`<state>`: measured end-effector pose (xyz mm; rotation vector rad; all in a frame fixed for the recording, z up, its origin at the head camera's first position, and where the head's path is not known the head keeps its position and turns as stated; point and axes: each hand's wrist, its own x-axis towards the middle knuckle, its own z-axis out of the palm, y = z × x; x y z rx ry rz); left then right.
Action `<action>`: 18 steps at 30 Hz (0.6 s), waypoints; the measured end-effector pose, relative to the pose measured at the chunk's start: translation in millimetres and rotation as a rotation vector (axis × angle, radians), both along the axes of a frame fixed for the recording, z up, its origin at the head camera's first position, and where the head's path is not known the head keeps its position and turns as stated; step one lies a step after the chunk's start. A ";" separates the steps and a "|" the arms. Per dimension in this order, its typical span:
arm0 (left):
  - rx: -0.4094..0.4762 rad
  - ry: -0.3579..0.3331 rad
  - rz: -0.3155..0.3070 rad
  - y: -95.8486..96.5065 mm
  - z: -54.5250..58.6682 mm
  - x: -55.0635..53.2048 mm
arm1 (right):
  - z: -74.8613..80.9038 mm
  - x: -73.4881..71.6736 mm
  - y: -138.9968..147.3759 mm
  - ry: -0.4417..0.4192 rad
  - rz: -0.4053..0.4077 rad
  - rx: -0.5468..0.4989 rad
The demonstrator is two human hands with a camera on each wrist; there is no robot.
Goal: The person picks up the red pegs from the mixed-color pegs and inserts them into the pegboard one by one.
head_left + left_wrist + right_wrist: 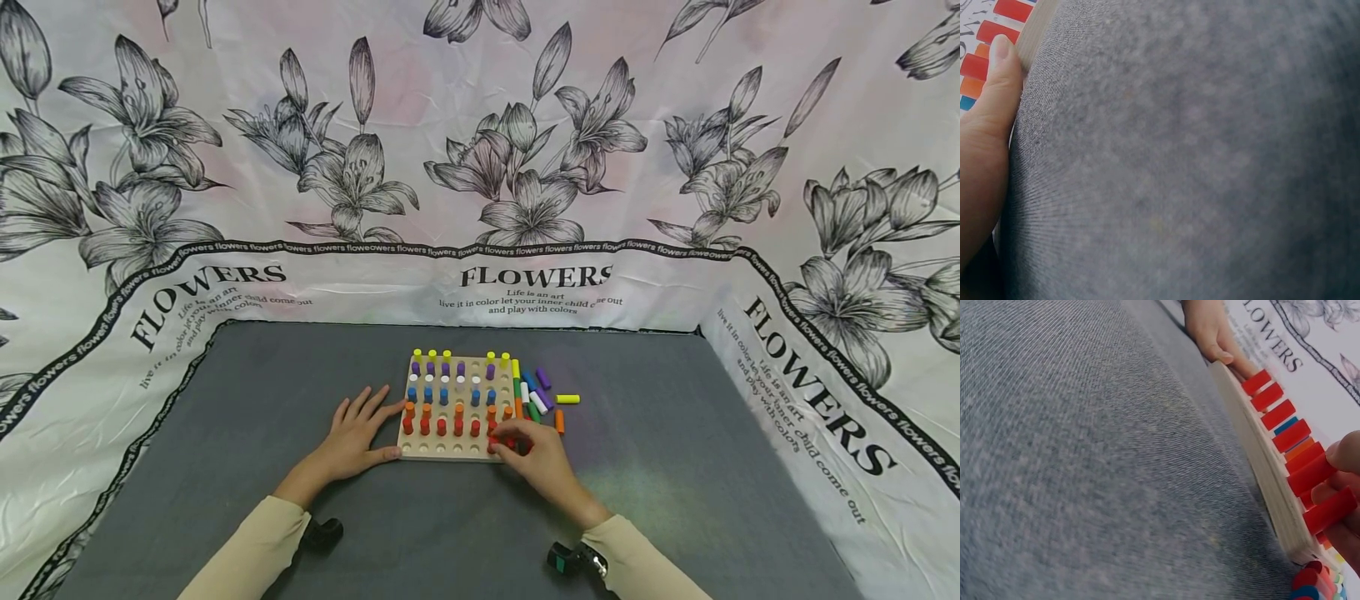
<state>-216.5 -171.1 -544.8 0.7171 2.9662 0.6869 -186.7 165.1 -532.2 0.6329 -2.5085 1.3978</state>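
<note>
A wooden pegboard (447, 456) lies on the table with rows of yellow, purple, white, blue, orange and red pegs standing in it. My right hand (546, 463) is at its front right corner, thumb and fingers pinching a red peg (1310, 476) that stands at the front row. Another red peg (1330, 511) stands beside those fingers. On the left, my left hand (351, 435) lies with fingers spread, its thumb and a finger touching the board's left edge. In the left wrist view the thumb (1000, 81) shows next to the red pegs (996, 32).
Loose pegs in several colours lie along the board's right side, among them a yellow peg (567, 399) and an orange peg (559, 422). The grey tabletop (420, 533) spreads around the board. A flower-printed cloth (360, 292) hangs behind and at both sides.
</note>
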 end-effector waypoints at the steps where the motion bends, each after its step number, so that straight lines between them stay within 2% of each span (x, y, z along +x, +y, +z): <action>1: 0.000 0.000 0.000 -0.1 -0.4 -0.2 | 1.0 0.3 0.3 0.005 -0.003 -0.002; 8: 0.000 0.021 -0.007 -0.7 -1.6 -0.4 | 6.6 -1.4 3.8 0.018 0.008 -0.039; 10: 0.004 0.020 -0.007 -0.5 -1.3 -0.3 | 10.9 -0.1 3.9 -0.019 0.025 -0.091; 14: 0.004 0.017 -0.005 -0.4 -1.0 0.1 | 18.8 1.7 6.5 -0.161 0.040 -0.199; 16: 0.004 0.016 -0.005 -0.2 -0.8 0.3 | 22.1 1.5 9.1 -0.206 0.043 -0.231; 18: 0.004 0.017 -0.005 0.0 -0.5 0.4 | 19.4 -2.4 14.0 -0.239 0.046 -0.270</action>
